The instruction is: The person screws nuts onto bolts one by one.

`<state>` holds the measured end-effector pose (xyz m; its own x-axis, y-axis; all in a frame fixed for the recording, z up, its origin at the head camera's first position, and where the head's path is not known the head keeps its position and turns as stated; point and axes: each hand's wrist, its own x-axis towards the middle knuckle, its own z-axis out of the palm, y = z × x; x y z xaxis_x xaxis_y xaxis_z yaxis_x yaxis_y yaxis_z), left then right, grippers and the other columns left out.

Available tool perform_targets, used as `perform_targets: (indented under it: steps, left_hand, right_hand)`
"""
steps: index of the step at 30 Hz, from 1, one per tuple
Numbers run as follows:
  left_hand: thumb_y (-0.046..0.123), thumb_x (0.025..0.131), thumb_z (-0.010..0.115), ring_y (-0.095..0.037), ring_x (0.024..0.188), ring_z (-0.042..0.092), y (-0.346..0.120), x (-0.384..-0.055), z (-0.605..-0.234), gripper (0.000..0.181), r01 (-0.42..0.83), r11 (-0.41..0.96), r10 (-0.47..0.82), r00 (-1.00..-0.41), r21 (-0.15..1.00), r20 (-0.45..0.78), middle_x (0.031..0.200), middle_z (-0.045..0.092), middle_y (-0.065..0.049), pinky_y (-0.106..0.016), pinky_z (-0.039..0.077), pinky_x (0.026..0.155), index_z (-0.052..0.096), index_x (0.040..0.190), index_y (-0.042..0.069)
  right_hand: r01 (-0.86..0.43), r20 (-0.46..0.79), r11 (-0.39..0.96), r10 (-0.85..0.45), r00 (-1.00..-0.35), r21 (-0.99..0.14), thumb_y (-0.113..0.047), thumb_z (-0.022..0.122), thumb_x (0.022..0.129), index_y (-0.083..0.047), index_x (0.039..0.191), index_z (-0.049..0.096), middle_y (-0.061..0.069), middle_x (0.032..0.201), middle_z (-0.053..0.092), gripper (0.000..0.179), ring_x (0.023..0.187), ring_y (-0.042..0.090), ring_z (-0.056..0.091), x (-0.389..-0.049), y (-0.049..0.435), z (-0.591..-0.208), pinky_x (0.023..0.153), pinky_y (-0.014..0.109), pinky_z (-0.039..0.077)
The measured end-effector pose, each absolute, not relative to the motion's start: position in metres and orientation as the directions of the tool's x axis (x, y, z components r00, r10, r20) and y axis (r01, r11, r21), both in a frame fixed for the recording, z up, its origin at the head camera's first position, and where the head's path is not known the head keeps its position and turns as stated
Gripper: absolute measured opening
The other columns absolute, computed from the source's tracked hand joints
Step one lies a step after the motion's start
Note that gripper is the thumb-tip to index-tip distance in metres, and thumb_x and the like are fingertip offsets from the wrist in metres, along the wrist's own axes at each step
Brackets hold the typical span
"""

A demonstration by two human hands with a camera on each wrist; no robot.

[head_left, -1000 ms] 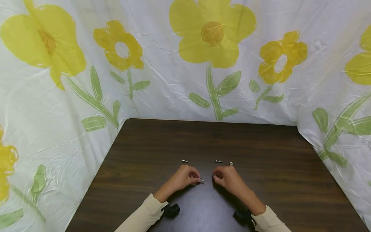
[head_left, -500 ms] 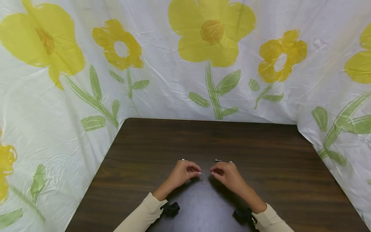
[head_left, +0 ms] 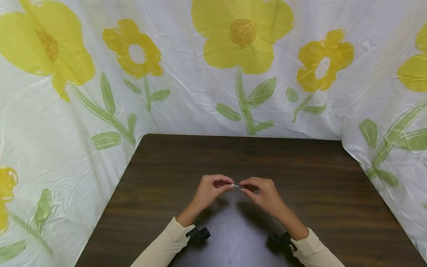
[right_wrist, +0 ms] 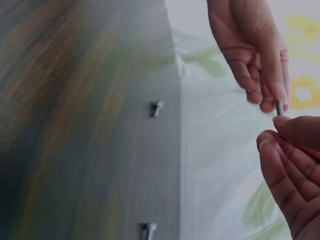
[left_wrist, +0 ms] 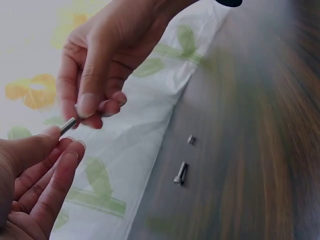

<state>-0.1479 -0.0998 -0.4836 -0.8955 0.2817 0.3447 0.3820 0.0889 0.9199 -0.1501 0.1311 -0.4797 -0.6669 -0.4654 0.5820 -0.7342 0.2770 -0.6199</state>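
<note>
My left hand [head_left: 212, 190] pinches a small metal bolt [left_wrist: 68, 126] between thumb and fingers, its shank pointing toward the other hand. Facing it, my right hand [head_left: 263, 191] pinches a tiny piece that looks like a nut [left_wrist: 76, 108], mostly covered by the fingertips. The bolt's tip is at or very near the right fingertips; whether it has entered the nut cannot be seen. Both hands are raised above the table. In the left wrist view, another nut [left_wrist: 191, 140] and a bolt [left_wrist: 181, 173] lie on the wood.
The dark wooden table [head_left: 166, 159] stretches out ahead. Two bolts lie on it in the right wrist view, a farther bolt [right_wrist: 156, 108] and a nearer bolt [right_wrist: 148, 231]. A white flowered curtain [head_left: 186, 104] hangs around the back and sides.
Both hands have risen from the tabletop and moved forward and together, bringing the bolt up to the right fingertips. The loose pieces on the table are now hidden behind them in the head view.
</note>
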Motion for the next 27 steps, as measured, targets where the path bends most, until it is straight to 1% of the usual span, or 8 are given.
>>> perform_targets:
  steps: [6,11,16,21,25,27]
  left_hand:
    - [0.005,0.088,0.079,-0.016,0.078,0.075,-0.095,-0.146,-0.478,0.009,0.398,0.043,0.273,-0.887,0.916,0.373,0.092,0.077,-0.011,-0.031,0.061,0.069,0.078,0.097,0.003]
    - [0.006,0.089,0.078,-0.018,0.077,0.075,-0.093,-0.145,-0.475,0.008,0.403,0.012,0.247,-0.888,0.915,0.388,0.090,0.077,-0.011,-0.032,0.061,0.067,0.078,0.096,0.003]
    - [0.005,0.088,0.078,-0.018,0.079,0.075,-0.091,-0.145,-0.471,0.008,0.401,-0.001,0.229,-0.892,0.916,0.390,0.092,0.077,-0.012,-0.032,0.061,0.069,0.078,0.096,0.002]
    - [-0.003,0.087,0.077,-0.017,0.078,0.074,-0.089,-0.144,-0.464,0.007,0.410,0.003,0.206,-0.893,0.912,0.400,0.090,0.076,-0.016,-0.032,0.062,0.070,0.076,0.094,-0.004]
    - [-0.008,0.086,0.076,-0.020,0.076,0.075,-0.088,-0.138,-0.448,0.007,0.454,0.005,0.191,-0.875,0.891,0.445,0.088,0.075,-0.019,-0.033,0.062,0.069,0.074,0.093,-0.010]
    - [-0.009,0.086,0.075,-0.021,0.076,0.075,-0.087,-0.134,-0.439,0.008,0.491,-0.001,0.188,-0.855,0.871,0.483,0.087,0.075,-0.020,-0.034,0.062,0.068,0.074,0.093,-0.011]
  right_hand:
    - [-0.744,0.595,0.268,-0.463,-0.657,-0.612,0.010,0.081,0.080,-0.009,0.103,0.077,0.001,0.094,0.075,0.029,0.074,0.010,0.071,-0.149,0.128,-0.471,0.065,0.021,0.058]
    - [-0.746,0.603,0.275,-0.453,-0.657,-0.606,0.006,0.081,0.082,-0.008,0.104,0.078,0.001,0.095,0.076,0.026,0.075,0.011,0.071,-0.149,0.126,-0.466,0.064,0.022,0.058]
    - [-0.743,0.602,0.275,-0.449,-0.660,-0.610,0.003,0.080,0.084,-0.008,0.106,0.079,0.001,0.097,0.076,0.025,0.079,0.012,0.073,-0.150,0.125,-0.461,0.066,0.022,0.059]
    - [-0.728,0.608,0.265,-0.413,-0.678,-0.632,0.003,0.081,0.083,-0.006,0.107,0.077,0.004,0.097,0.077,0.026,0.079,0.013,0.073,-0.150,0.124,-0.457,0.068,0.021,0.058]
    - [-0.727,0.634,0.242,-0.365,-0.682,-0.643,0.004,0.083,0.080,-0.005,0.102,0.074,0.005,0.090,0.076,0.026,0.074,0.015,0.073,-0.149,0.121,-0.452,0.066,0.021,0.058]
    - [-0.736,0.655,0.229,-0.343,-0.674,-0.637,0.006,0.083,0.078,-0.006,0.099,0.073,0.005,0.088,0.076,0.026,0.072,0.015,0.073,-0.147,0.120,-0.449,0.066,0.020,0.058]
